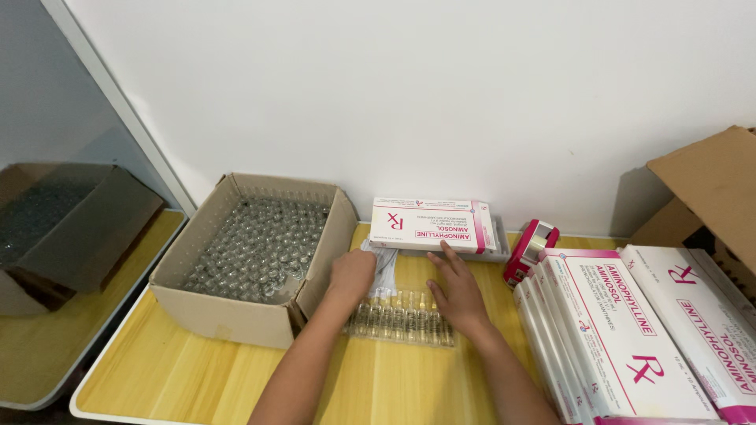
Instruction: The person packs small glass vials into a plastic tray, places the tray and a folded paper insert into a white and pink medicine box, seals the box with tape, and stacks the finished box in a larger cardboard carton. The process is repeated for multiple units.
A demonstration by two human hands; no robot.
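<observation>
From the head camera, we look down on a yellow wooden worktop set against a white wall. Our left hand sits just beside the near right corner of a cardboard box filled with small clear glass ampoules; its fingers are curled together over a crumpled piece of clear wrapping, though we cannot tell whether they truly grip it. Our right hand lies flat with fingers spread apart, clamped on nothing, its heel resting on the right end of a clear plastic tray of ampoules.

The tray's long axis runs from nine to three o'clock across the worktop, directly between the two hands. From the left hand it lies at about four o'clock, touching or nearly so; from the right hand it lies at about eight o'clock, under the palm. We judge the right hand the nearer of the two.

At twelve o'clock from the tray, a white and pink carton rests by the wall, the right fingertips reaching close to its near edge. A stack of similar cartons stands at three o'clock, with a red tape dispenser behind it.
</observation>
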